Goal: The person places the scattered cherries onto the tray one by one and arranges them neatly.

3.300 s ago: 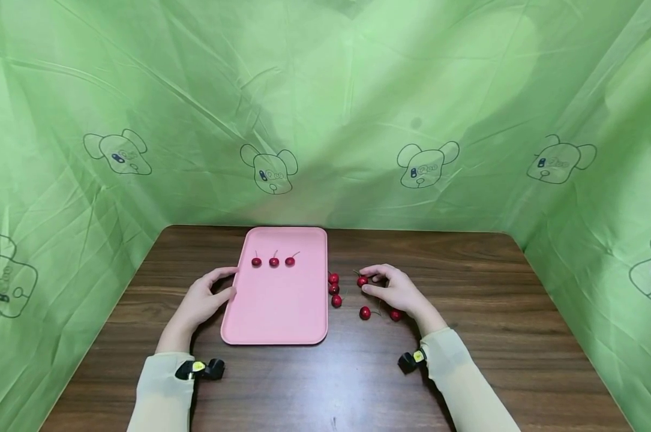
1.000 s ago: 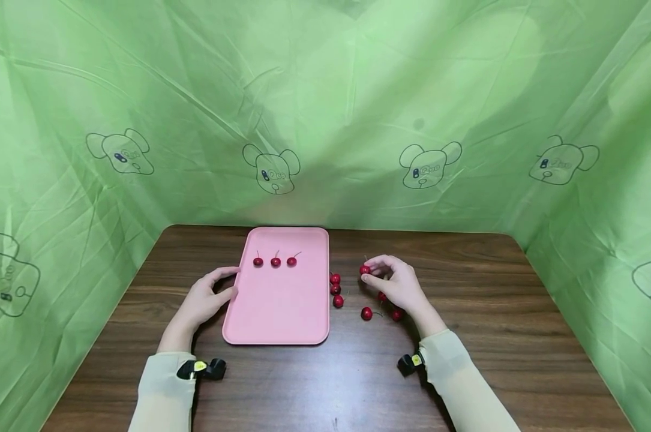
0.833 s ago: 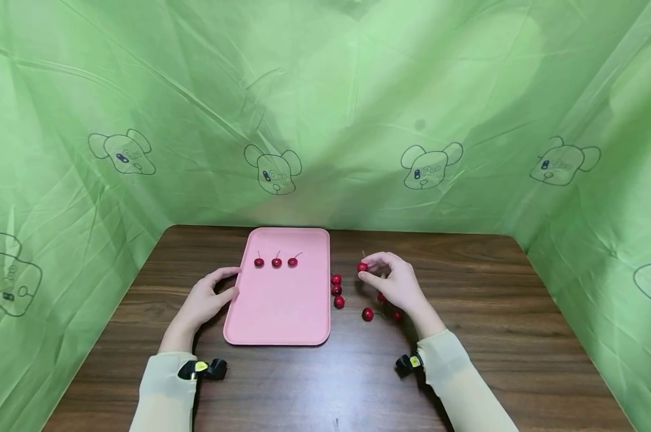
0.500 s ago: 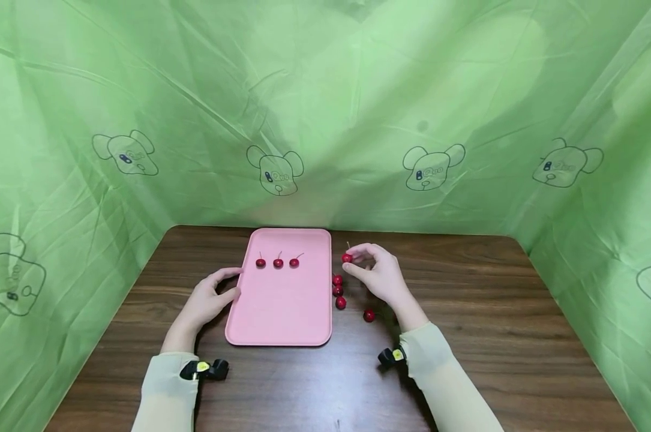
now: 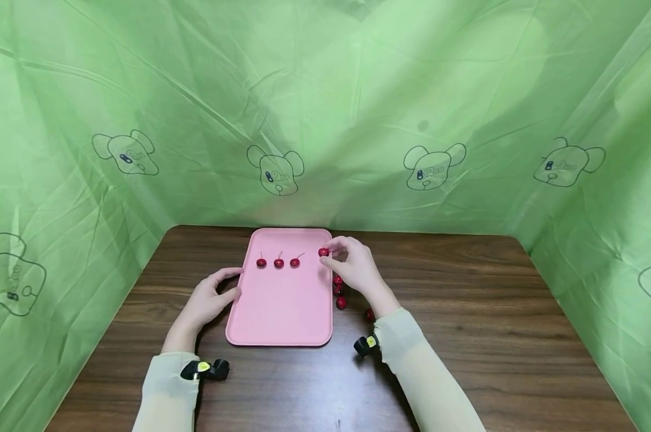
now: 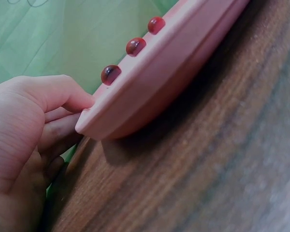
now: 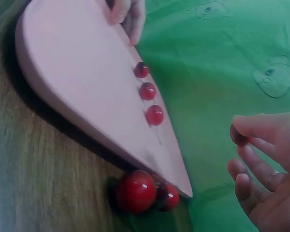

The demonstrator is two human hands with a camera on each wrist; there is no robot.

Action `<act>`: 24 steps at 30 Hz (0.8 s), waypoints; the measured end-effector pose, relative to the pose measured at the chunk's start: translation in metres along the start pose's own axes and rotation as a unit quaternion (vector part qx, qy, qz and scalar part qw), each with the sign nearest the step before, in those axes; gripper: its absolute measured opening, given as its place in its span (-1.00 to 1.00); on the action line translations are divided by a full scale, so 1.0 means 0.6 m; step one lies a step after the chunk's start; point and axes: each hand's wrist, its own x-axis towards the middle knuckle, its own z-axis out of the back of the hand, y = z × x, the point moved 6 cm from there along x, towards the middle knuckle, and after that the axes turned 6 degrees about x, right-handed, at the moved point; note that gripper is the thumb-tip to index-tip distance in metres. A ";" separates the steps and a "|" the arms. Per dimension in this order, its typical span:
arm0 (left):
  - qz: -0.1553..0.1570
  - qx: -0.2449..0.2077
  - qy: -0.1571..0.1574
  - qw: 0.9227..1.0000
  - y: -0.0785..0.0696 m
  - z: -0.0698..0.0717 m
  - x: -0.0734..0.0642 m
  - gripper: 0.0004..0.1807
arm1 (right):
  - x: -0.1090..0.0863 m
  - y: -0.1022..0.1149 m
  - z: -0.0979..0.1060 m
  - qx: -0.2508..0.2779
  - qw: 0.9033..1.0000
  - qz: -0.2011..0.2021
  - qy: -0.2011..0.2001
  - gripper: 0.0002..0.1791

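My right hand (image 5: 354, 267) pinches a red cherry (image 5: 323, 252) between thumb and fingertips, over the upper right edge of a pink tray (image 5: 279, 312). In the right wrist view this cherry (image 7: 239, 137) shows apart from the tray surface. A row of three stemmed cherries lies on the tray's far part: a left one (image 5: 261, 263), a middle one (image 5: 279, 263) and a right one (image 5: 294, 262). At the tray's left edge rests my left hand (image 5: 203, 302), thumb and fingertips touching the rim; the left wrist view shows the thumb (image 6: 72, 96) on it.
Beside the tray's right edge three cherries sit close together, the nearest cherry (image 5: 341, 303) lowest. Another cherry (image 5: 369, 314) is partly covered by my right arm. All stand on a dark wooden table (image 5: 492, 336), with a green printed cloth (image 5: 352, 120) behind and at both sides.
My right hand has lifted a cherry off the table and carried it left, over the tray's edge. My left hand keeps its place on the tray. The row of three is unchanged.
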 end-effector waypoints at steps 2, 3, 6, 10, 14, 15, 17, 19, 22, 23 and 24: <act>0.000 -0.001 0.001 1.000 0.002 0.000 0.001 -0.46 | 0.005 -0.005 -0.009 -0.008 1.000 -0.003 0.008 -0.77; 0.000 -0.001 0.002 1.000 0.002 0.000 0.001 -0.46 | 0.008 -0.007 -0.013 -0.011 1.000 -0.007 0.011 -0.77; 0.002 -0.007 0.000 1.000 0.003 0.000 0.001 -0.46 | 0.016 -0.012 -0.025 -0.014 0.999 -0.023 0.019 -0.77; 0.000 -0.006 0.001 1.000 0.003 0.001 0.000 -0.47 | 0.025 -0.016 -0.038 -0.021 0.999 -0.041 0.027 -0.75; 0.002 0.000 0.004 1.000 0.002 0.002 0.000 -0.47 | 0.030 -0.016 -0.050 -0.032 0.998 -0.052 0.033 -0.73; 0.003 0.000 0.004 1.000 0.002 0.003 -0.001 -0.47 | 0.031 -0.016 -0.053 -0.035 0.997 -0.054 0.034 -0.73; 0.004 -0.001 0.004 1.000 0.001 0.003 -0.002 -0.47 | 0.033 -0.018 -0.058 -0.038 0.997 -0.056 0.035 -0.73; 0.005 -0.002 0.004 1.000 0.000 0.004 -0.003 -0.47 | 0.034 -0.022 -0.061 -0.040 0.997 -0.057 0.033 -0.74; 0.000 -0.004 0.004 1.000 -0.002 0.003 -0.002 -0.47 | 0.035 -0.031 -0.064 -0.039 0.997 -0.057 0.028 -0.74; -0.001 -0.004 0.003 1.000 -0.002 0.002 -0.002 -0.47 | 0.035 -0.034 -0.064 -0.037 0.997 -0.058 0.027 -0.74; -0.003 -0.005 0.004 1.000 -0.003 0.002 -0.002 -0.47 | 0.034 -0.037 -0.065 -0.035 0.997 -0.059 0.025 -0.74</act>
